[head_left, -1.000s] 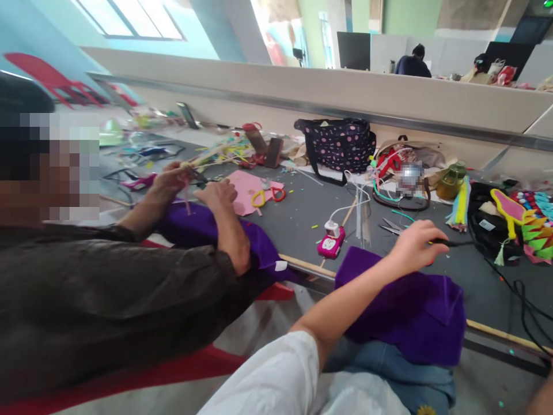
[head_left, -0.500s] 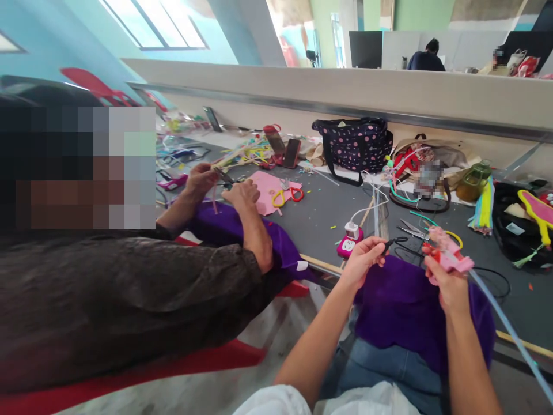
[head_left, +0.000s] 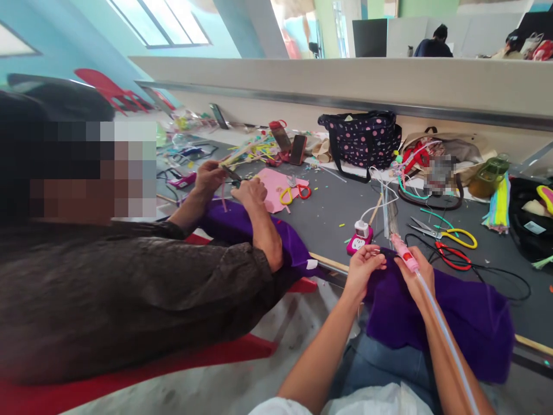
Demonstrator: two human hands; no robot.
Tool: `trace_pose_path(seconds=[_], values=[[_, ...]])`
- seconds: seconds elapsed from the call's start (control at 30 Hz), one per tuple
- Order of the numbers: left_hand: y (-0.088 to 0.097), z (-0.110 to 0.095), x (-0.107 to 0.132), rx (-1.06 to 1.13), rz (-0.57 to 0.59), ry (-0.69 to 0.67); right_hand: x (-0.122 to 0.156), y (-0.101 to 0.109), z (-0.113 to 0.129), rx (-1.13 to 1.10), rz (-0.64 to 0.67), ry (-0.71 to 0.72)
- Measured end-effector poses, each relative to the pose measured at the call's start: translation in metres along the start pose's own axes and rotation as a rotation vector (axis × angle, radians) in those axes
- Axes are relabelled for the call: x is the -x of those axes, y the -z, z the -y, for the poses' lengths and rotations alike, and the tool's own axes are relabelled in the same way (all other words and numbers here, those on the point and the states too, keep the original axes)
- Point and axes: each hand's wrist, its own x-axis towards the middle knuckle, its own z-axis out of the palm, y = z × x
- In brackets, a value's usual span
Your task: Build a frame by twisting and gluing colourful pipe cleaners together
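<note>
My left hand [head_left: 363, 270] is closed, its fingertips pinching a small black piece [head_left: 387, 252] whose exact kind I cannot make out. My right hand [head_left: 418, 274] grips a pink glue gun [head_left: 405, 255] with a long clear glue stick [head_left: 441, 328] running out of its back along my forearm. The gun's nozzle end points away from me, and my right fingertips are close to the black piece. Both hands are over a purple cloth [head_left: 400, 305] on my lap, at the table edge. Yellow-handled scissors [head_left: 464, 237] and red-handled scissors [head_left: 453, 256] lie just beyond.
A magenta power socket [head_left: 359, 239] with a white plug stands ahead of my left hand. Black cable [head_left: 510, 274] loops across the table at right. Farther back are a dotted bag [head_left: 365, 138] and a green bottle [head_left: 488, 176]. At left, a co-worker's hands [head_left: 246, 190] hold pliers or scissors.
My right hand has moved left and turned the glue gun, bringing it beside my left hand. The red-handled scissors now show on the table. The co-worker's hands stay nearly the same.
</note>
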Motion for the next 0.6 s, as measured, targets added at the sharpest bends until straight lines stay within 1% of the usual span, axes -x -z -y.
trace_pose_path(seconds=[0.07, 0.1, 0.17, 0.2, 0.23, 0.27, 0.3, 0.4, 0.47, 0.5, 0.53, 0.6], values=[[0.006, 0.003, 0.001, -0.150, -0.048, -0.094, 0.002, -0.005, 0.002, 0.056, 0.022, -0.002], [0.009, 0.005, 0.002, -0.267, -0.084, -0.171, 0.002, -0.007, 0.003, 0.070, 0.035, 0.001], [0.015, 0.007, 0.004, -0.571, -0.157, -0.381, 0.002, -0.009, 0.004, 0.074, 0.053, 0.014], [0.017, 0.008, 0.006, -0.724, -0.167, -0.489, 0.002, -0.010, 0.005, 0.067, 0.062, 0.023], [0.018, 0.008, 0.008, -0.857, -0.157, -0.584, 0.002, -0.010, 0.005, 0.053, 0.073, 0.030], [0.019, 0.010, 0.009, -0.957, -0.122, -0.657, 0.002, -0.010, 0.006, 0.032, 0.087, 0.036], [0.020, 0.011, 0.010, -1.026, -0.083, -0.708, 0.003, -0.010, 0.007, 0.007, 0.106, 0.044], [0.021, 0.013, 0.011, -1.092, 0.003, -0.767, 0.005, -0.006, 0.010, -0.069, 0.155, 0.081], [0.024, 0.010, 0.009, -1.060, -0.008, -0.762, 0.007, -0.002, 0.011, -0.104, 0.128, 0.091], [0.028, 0.007, 0.007, -1.030, -0.040, -0.750, 0.006, 0.000, 0.011, -0.127, 0.091, 0.082], [0.032, 0.003, 0.004, -0.994, -0.104, -0.724, 0.006, 0.002, 0.010, -0.160, 0.036, 0.060], [0.042, -0.006, -0.004, -0.895, -0.276, -0.650, 0.003, 0.006, 0.004, -0.262, -0.109, -0.025]])
